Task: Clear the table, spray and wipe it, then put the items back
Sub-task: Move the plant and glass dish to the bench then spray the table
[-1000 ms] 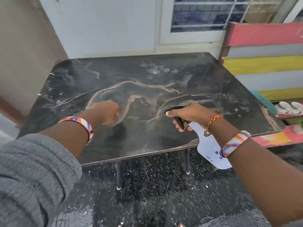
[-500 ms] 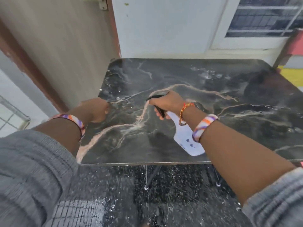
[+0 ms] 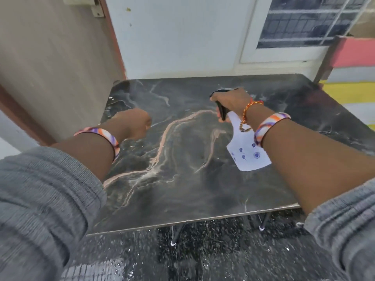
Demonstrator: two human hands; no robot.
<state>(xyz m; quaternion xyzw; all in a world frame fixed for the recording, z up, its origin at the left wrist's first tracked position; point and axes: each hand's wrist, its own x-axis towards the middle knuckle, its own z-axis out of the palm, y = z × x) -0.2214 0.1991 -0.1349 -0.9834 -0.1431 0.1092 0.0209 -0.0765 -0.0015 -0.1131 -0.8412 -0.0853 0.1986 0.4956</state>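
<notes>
The black marble-patterned table [image 3: 182,189] with pale pink veins fills the middle of the view, and its surface shows wet droplets near the far side. My right hand [image 3: 230,101] grips a white spray bottle [image 3: 246,155] by its black trigger head, holding it above the table's right half with the nozzle pointing left and away. My left hand [image 3: 133,123] hovers over the table's left edge with its fingers curled into a fist, and nothing shows inside it. Whether it holds a cloth is hidden.
A beige door [image 3: 50,67] stands close to the table's left side. A white wall and a window [image 3: 308,23] lie behind. A striped pink, grey and yellow bench back [image 3: 353,78] rises at the right. The dark speckled floor [image 3: 203,256] lies below the near edge.
The view has swung left and then partly back. My right hand with the spray bottle has moved farther out over the table. My left fist has stayed near the table's left side.
</notes>
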